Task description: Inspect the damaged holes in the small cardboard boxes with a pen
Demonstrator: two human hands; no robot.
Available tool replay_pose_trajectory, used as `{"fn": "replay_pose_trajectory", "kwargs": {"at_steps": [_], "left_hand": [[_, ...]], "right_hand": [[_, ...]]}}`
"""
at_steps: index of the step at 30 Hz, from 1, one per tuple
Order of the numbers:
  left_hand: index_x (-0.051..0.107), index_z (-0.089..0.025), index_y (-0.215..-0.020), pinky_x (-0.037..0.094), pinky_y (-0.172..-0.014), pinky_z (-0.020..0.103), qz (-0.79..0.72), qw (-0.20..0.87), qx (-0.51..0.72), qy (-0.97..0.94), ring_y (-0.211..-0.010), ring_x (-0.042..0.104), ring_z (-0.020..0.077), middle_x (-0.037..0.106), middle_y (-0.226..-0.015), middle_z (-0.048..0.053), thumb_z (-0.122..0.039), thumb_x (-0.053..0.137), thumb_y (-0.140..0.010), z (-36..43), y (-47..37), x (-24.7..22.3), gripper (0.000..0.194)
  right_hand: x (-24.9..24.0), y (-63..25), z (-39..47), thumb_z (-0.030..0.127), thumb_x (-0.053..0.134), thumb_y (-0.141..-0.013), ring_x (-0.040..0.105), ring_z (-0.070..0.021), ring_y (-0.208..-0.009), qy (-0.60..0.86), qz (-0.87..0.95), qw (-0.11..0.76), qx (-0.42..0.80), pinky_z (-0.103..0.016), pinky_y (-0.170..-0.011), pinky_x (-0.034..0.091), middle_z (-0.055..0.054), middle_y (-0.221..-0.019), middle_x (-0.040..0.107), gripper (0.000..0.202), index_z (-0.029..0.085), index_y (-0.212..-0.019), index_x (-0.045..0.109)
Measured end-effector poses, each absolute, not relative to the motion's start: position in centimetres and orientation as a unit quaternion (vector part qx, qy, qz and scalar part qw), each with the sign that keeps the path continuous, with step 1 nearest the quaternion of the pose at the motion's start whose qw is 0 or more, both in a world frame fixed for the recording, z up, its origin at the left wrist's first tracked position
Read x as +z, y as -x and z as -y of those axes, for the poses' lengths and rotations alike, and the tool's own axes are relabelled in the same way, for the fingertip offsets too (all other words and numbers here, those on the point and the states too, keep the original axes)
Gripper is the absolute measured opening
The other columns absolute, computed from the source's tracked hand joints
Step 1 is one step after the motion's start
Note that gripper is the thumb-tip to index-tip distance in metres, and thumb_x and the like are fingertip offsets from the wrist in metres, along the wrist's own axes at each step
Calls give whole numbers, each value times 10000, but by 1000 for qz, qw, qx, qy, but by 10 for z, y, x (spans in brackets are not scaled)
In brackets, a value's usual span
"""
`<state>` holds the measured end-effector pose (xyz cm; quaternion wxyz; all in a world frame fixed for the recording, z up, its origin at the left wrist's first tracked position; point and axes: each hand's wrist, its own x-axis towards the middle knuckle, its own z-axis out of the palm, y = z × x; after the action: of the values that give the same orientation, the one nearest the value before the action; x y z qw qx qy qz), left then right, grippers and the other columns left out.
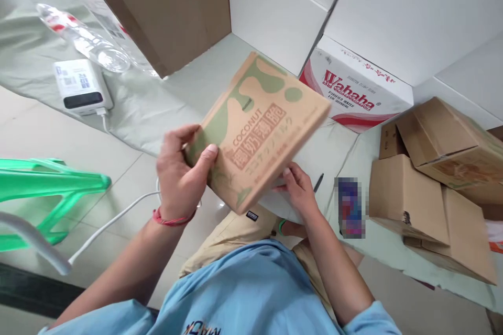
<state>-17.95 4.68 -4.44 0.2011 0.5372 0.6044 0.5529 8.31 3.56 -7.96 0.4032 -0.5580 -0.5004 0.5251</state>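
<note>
A flat brown cardboard box (271, 125) with green blotches and the print "COCONUT" is held tilted above the table. My left hand (183, 167) is closed around its left end, thumb on the printed face and fingers behind the edge. My right hand (301, 188) is just below the box's lower right edge, fingers pinched together. Part of that grip is hidden under the box, and I cannot make out what is in it. A dark pen-like object (318, 182) lies on the table beside my right hand.
A large brown carton (165, 5) and a Wahaha water box (353, 84) stand behind. Small cartons (408, 193) are stacked at right, near a pixelated object (349, 208). A clear plastic bottle (86, 39) and white power bank (80, 86) lie left, above a green stool (51, 199).
</note>
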Motion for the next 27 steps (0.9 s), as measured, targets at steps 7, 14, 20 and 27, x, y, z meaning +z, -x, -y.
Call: {"fn": "replay_pose_trajectory", "kwargs": {"at_steps": [7, 14, 20, 27], "left_hand": [[709, -237, -1350, 367, -1321, 702, -526, -115, 490, -686, -1581, 443, 453, 617, -1558, 115, -273, 813, -906, -27, 161, -29, 458], [740, -313, -1123, 78, -1449, 582, -419, -113, 401, -807, -1638, 425, 244, 749, -1444, -11, -218, 754, -949, -19, 89, -48, 199], [734, -158, -1177, 136, -1411, 617, -411, -18, 300, -861, -1602, 481, 292, 674, -1546, 136, -106, 496, -1033, -79, 38, -70, 283], [678, 23, -1381, -23, -1404, 638, -496, 32, 146, -856, -1709, 227, 351, 523, -1652, 270, -237, 334, -1029, -178, 35, -95, 556]], "right_hand": [[-74, -73, -43, 424, 580, -1023, 753, -200, -1010, 581, 610, 428, 327, -332, -806, 640, -109, -1175, 780, 293, 220, -1176, 724], [-79, -169, 48, 289, 571, -1044, 756, -256, -1042, 670, 625, 400, 5, -480, -990, 597, -96, -1078, 792, 197, 238, -1118, 747], [-96, -234, 98, 575, 646, -1016, 622, -401, -1325, 778, 544, 294, -108, -630, -1126, 471, -271, -1379, 672, 560, 124, -1347, 668], [-134, -237, 122, 795, 680, -913, 514, -482, -1466, 778, 569, 260, -60, -713, -1156, 447, -352, -1569, 532, 1110, 69, -1679, 336]]}}
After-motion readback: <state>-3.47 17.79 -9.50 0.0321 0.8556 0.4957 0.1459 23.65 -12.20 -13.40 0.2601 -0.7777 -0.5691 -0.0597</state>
